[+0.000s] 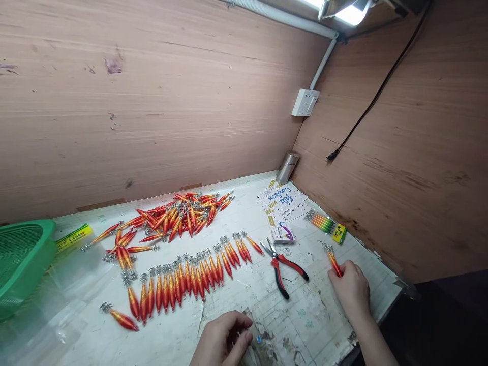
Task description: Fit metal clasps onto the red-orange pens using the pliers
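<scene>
My right hand [351,291] is closed around the red end of an orange squid lure [335,263], with its hooks pointing away from me; I cannot tell if a second lure lies under the fingers. Near the front edge, my left hand [224,338] rests loosely curled, a gap between thumb and forefinger and nothing seen in it. A tiny shiny bluish bit [258,339] lies beside its thumb. Between and beyond the hands lie red-handled pliers [280,264], jaws apart. To the left runs a slanted row of similar lures [186,279], hooks facing the wall.
A heap of lures [183,216] lies behind the row. At the left stand a green basket [46,254] and clear plastic bags [72,290]. Toward the corner are a metal flask [287,166], printed cards [282,199], a small box [281,233] and a packet of lures [324,223].
</scene>
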Tool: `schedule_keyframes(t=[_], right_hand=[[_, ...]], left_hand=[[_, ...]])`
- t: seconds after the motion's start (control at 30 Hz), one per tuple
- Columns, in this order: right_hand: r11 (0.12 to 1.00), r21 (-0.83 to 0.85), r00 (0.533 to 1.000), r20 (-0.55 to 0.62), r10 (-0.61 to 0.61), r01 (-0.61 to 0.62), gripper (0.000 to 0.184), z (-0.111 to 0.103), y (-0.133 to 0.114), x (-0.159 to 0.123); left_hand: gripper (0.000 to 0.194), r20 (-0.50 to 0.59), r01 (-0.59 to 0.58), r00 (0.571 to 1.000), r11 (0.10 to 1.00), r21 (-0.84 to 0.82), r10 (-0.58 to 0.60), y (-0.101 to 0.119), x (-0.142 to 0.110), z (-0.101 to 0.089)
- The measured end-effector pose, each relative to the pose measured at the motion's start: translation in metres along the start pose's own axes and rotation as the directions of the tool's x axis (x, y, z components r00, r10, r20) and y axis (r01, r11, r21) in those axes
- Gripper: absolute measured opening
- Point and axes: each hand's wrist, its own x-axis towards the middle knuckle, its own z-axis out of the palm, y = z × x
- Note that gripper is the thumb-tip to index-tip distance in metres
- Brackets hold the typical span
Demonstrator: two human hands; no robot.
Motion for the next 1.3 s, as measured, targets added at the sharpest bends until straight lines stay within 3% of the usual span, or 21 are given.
schedule_keyframes(t=[0.1, 0.2, 0.27, 0.37, 0.5, 0.6, 0.87, 0.93, 1.0, 1.07, 1.17, 1.27, 1.3], right_hand=[[0.970, 0.222, 0.992, 0.098, 0.076, -0.096, 0.030, -0.015, -0.023, -0.005], [0.849, 0.502, 0.946, 0.324, -0.010, -0.164, 0.050, -0.025, -0.065, -0.032], [0.734, 0.636, 0.857, 0.493, -0.149, -0.238, 0.057, -0.025, -0.099, -0.062], [0.605, 0.700, 0.679, 0.655, -0.331, -0.380, 0.054, -0.019, -0.140, -0.109], [0.479, 0.676, 0.462, 0.735, -0.497, -0.560, 0.042, -0.007, -0.166, -0.146], [0.415, 0.626, 0.358, 0.748, -0.559, -0.661, 0.031, 0.001, -0.172, -0.153], [0.444, 0.608, 0.322, 0.760, -0.565, -0.658, 0.025, -0.001, -0.181, -0.159], [0.461, 0.625, 0.335, 0.754, -0.565, -0.630, 0.025, -0.001, -0.181, -0.160], [0.471, 0.670, 0.390, 0.729, -0.563, -0.574, 0.027, 0.002, -0.180, -0.161], [0.492, 0.706, 0.430, 0.704, -0.564, -0.510, 0.027, 0.008, -0.178, -0.163], [0.530, 0.728, 0.416, 0.685, -0.598, -0.435, 0.027, 0.019, -0.176, -0.172], [0.549, 0.765, 0.432, 0.643, -0.632, -0.336, 0.030, 0.025, -0.174, -0.178], [0.562, 0.787, 0.445, 0.611, -0.655, -0.254, 0.029, 0.027, -0.171, -0.176]], left_hand=[[0.032, -0.027, 0.037, 0.999, 0.994, -0.102, -0.040, 0.001, -0.001, 0.004], [0.040, -0.134, 0.045, 0.987, 0.948, -0.314, -0.091, 0.018, -0.001, 0.011], [0.043, -0.210, 0.003, 0.970, 0.874, -0.487, -0.120, 0.037, 0.000, 0.014], [0.050, -0.278, -0.043, 0.935, 0.706, -0.707, -0.221, 0.061, 0.005, 0.011], [0.040, -0.353, -0.159, 0.892, 0.533, -0.831, -0.284, 0.071, 0.007, -0.004], [0.037, -0.366, -0.213, 0.894, 0.471, -0.856, -0.261, 0.071, 0.003, -0.017], [0.027, -0.357, -0.240, 0.913, 0.448, -0.861, -0.197, 0.071, -0.007, -0.028], [0.026, -0.414, -0.299, 0.878, 0.400, -0.866, -0.240, 0.069, -0.006, -0.026], [0.027, -0.473, -0.368, 0.815, 0.330, -0.869, -0.336, 0.067, -0.004, -0.026], [0.031, -0.453, -0.381, 0.788, 0.248, -0.891, -0.417, 0.066, -0.003, -0.026], [0.036, -0.347, -0.287, 0.830, 0.199, -0.937, -0.437, 0.068, -0.004, -0.025], [0.037, -0.314, -0.208, 0.854, 0.280, -0.937, -0.415, 0.069, -0.004, -0.023], [0.037, -0.306, -0.191, 0.853, 0.292, -0.937, -0.423, 0.069, -0.004, -0.023]])
